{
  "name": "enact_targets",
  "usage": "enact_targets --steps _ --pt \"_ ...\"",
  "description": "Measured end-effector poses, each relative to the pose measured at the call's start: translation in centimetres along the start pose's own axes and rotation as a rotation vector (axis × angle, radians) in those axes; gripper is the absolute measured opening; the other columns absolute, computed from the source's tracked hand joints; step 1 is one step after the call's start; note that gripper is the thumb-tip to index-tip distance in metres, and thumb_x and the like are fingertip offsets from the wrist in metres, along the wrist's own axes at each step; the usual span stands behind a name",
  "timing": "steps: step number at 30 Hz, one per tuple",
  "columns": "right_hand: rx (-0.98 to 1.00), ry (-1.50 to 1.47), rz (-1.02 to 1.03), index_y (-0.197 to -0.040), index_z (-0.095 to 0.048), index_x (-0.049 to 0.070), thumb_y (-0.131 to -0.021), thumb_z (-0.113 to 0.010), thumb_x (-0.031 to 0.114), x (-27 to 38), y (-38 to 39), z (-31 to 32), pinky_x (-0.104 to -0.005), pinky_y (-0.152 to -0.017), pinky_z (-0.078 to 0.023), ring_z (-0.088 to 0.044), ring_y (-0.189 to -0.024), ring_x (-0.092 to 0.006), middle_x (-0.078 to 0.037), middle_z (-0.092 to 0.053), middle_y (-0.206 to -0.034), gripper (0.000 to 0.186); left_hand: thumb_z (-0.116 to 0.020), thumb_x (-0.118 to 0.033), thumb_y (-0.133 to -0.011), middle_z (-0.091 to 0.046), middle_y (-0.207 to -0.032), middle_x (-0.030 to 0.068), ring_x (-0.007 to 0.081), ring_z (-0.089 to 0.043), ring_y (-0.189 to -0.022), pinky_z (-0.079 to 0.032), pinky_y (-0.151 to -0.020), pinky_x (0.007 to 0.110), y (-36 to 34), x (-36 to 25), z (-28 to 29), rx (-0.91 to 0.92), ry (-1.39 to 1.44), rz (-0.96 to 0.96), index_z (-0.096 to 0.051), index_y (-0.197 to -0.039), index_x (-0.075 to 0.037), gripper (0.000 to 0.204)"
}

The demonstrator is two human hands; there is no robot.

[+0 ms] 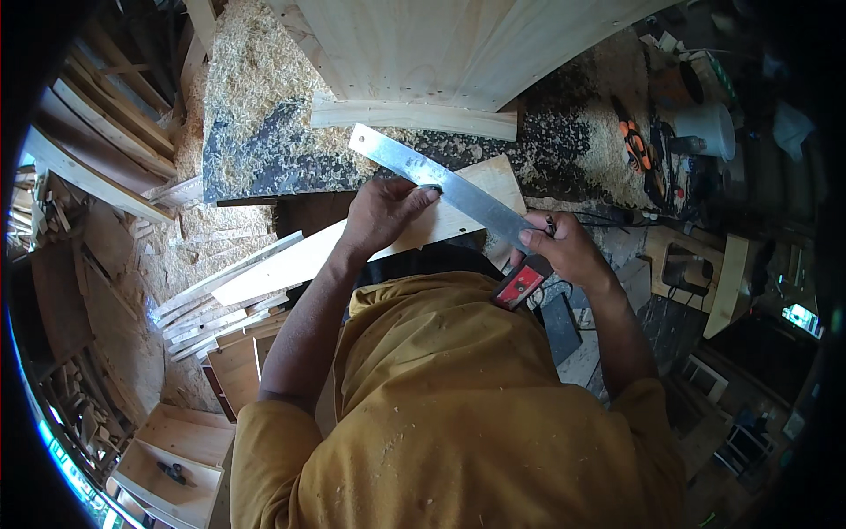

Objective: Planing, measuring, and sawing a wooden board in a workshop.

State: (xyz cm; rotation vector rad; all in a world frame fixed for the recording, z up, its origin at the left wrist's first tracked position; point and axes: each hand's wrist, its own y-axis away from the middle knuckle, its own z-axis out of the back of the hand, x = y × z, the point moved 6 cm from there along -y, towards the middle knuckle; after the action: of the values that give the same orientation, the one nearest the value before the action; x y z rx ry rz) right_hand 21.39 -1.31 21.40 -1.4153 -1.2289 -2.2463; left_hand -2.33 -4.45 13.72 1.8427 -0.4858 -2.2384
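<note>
Your garment: mustard-yellow shirt [441,397], loose fit, soft folds across chest and shoulders. Your sleeves: short, ending above elbow, hems slightly bunched. Fabric flecked with pale sawdust and fine wood chips, densest on lower front. Your forearms: bare. Your left hand [381,212] and right hand [568,251]: no gloves, no watch visible.

A woodworking shop. Wood shavings [256,79] lie thick over the workbench [264,163], where pale planed boards [423,48] rest at the far edge. Offcut slats [211,313] pile up on the left, lumber [106,132] is stacked beyond, and an unfinished wooden box [172,463] sits lower left.
</note>
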Motion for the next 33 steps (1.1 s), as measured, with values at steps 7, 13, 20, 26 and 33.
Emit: enact_targets --steps 7,13,20,26,33 --pt "0.003 -0.035 -0.023 -0.096 -0.064 -0.002 -0.092 -0.051 0.014 -0.3 -0.1 0.0 -0.0246 -0.066 -0.046 -0.057 -0.068 -0.0078 -0.004 -0.065 -0.075 0.021 -0.064 -0.053 -0.083 -0.069 -0.08 0.0118 0.0189 -0.066 -0.076 -0.051 -0.073 0.033 0.1 -0.4 0.0 -0.024 -0.01 -0.02 -0.071 -0.096 -0.004 0.052" --pt "-0.006 -0.025 0.021 -0.094 -0.064 -0.003 -0.094 -0.049 0.014 -0.4 -0.4 -0.1 -0.0249 -0.067 -0.047 -0.058 -0.069 -0.0083 -0.004 -0.065 -0.075 0.022 -0.062 -0.055 -0.083 -0.069 -0.078 0.0117 0.0206 -0.066 -0.073 -0.051 -0.071 0.034 -0.1 -0.9 0.0 -0.032 -0.126 0.027 -0.072 -0.096 -0.005 0.052" --pt "-0.019 -0.032 0.031 -0.095 -0.064 -0.003 -0.094 -0.048 0.013 -0.4 -0.5 0.0 -0.0242 -0.066 -0.047 -0.058 -0.07 -0.0079 -0.004 -0.065 -0.075 0.023 -0.061 -0.057 -0.083 -0.069 -0.08 0.0125 0.0225 -0.067 -0.075 -0.051 -0.072 0.035 -0.3 -1.0 -0.1 -0.05 -0.148 0.037 -0.071 -0.097 -0.005 0.054" --pt "-0.012 -0.005 0.033 -0.094 -0.064 -0.002 -0.094 -0.049 0.014 -0.6 -0.6 0.1 -0.0241 -0.065 -0.046 -0.057 -0.069 -0.0076 -0.004 -0.065 -0.075 0.022 -0.062 -0.055 -0.083 -0.07 -0.084 0.0139 0.0234 -0.068 -0.08 -0.052 -0.075 0.035 -0.4 -1.2 0.0 -0.045 -0.163 0.063 -0.071 -0.097 -0.005 0.053" --pt "-0.024 0.009 -0.028 -0.094 -0.064 -0.002 -0.093 -0.05 0.018 -1.2 -0.6 0.3 -0.0261 -0.076 -0.044 -0.058 -0.077 -0.0104 -0.006 -0.066 -0.077 0.024 -0.062 -0.055 -0.083 -0.07 -0.088 0.0133 0.0234 -0.068 -0.083 -0.051 -0.078 0.036 -0.6 -1.1 -0.4 -0.015 -0.167 0.112 -0.071 -0.1 -0.006 0.053"
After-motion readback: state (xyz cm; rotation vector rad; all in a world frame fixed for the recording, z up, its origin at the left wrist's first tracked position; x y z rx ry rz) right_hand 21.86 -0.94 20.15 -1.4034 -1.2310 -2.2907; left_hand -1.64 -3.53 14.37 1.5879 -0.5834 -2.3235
